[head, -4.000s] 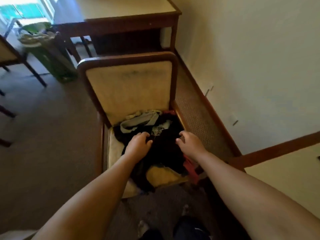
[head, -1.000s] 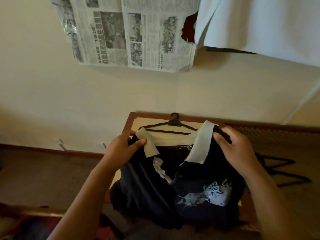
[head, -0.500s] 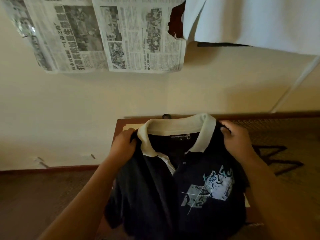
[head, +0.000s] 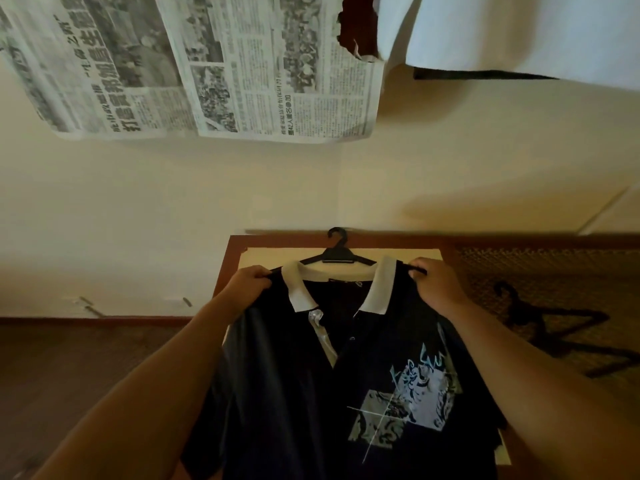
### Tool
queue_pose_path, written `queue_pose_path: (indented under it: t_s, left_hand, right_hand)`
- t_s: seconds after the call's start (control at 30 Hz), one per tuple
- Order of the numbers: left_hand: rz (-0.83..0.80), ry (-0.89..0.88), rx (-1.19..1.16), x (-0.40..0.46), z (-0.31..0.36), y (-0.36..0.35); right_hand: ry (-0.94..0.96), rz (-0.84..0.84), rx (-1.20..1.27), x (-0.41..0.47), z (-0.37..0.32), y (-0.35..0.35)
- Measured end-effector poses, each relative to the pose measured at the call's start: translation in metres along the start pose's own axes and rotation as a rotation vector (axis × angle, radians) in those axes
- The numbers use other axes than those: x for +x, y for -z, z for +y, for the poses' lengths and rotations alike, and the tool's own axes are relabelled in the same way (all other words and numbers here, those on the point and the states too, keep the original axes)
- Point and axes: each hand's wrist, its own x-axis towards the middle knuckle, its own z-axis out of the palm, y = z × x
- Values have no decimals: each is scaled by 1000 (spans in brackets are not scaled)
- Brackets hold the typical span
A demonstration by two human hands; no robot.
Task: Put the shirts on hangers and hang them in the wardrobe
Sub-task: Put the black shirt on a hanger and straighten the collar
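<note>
Holding a dark polo shirt [head: 346, 368] up by its shoulders is the step in hand, seen in the single head view. The left hand [head: 247, 285] pinches the shoulder seam on one side of the pale collar [head: 379, 289], and the right hand [head: 434, 284] pinches the seam on the other side, both with fingers curled into the cloth. The shirt hangs in front of a wood-framed surface [head: 235, 258], its printed front facing the camera and its placket partly unbuttoned.

Just behind the collar, a black hanger [head: 337, 256] lies on the surface with its hook towards the wall. Whether any of it is already inside the neck cannot be told; it looks apart from the shirt. More dark hangers [head: 540, 323] lie on the floor, to the right of the surface. Above the surface, newspaper [head: 214, 71] and a white cloth [head: 519, 32] hang on the wall.

The shirt is not yet on a hanger. The next move probably calls for freeing one hand to take the hanger and feeding its arms into the neck opening, one shoulder at a time, while the other hand keeps the shirt spread.
</note>
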Motion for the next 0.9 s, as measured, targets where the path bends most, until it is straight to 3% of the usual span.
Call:
queue_pose_path:
  t_s: [0.17, 0.43, 0.6, 0.7, 0.8, 0.9]
  left_hand:
    - [63, -94, 296, 33, -9, -10]
    - [205, -148, 364, 95, -5, -18]
    - [107, -45, 514, 101, -22, -41]
    - [230, -84, 652, 92, -25, -57]
    - [275, -141, 540, 80, -16, -76]
    - [193, -32, 318, 74, -2, -94]
  right_hand:
    - [-27, -83, -22, 30, 6, -6]
    - [-84, -11, -136, 83, 7, -15]
    - [-188, -158, -260, 88, 31, -45]
    - [-221, -216, -294, 84, 37, -50]
    - [-191, -169, -321, 87, 28, -46]
    - [-247, -139, -193, 102, 6, -62]
